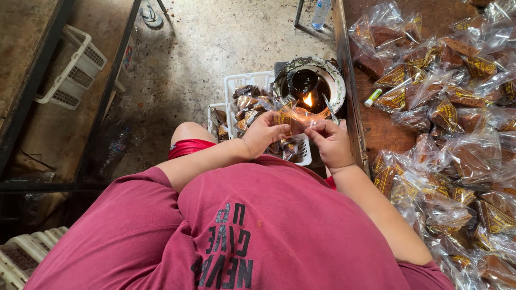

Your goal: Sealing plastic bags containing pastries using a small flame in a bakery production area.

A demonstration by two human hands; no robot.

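I see soft, even daylight over the concrete floor (215, 48), with dim shadow along the left edge. Glare glints off the plastic wrappers (457, 134). The small flame (308, 99) glows brightly. Focus is sharp; edges bend slightly.

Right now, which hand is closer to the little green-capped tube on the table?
The right hand. It sits just below-left of the tube, by the table edge. The left hand is farther away, over the basket.

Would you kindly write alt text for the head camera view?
Seen from above, a person's left hand and right hand hold a clear plastic packet near a small flame in a round bowl. Many bagged brown cakes cover the wooden table at right.
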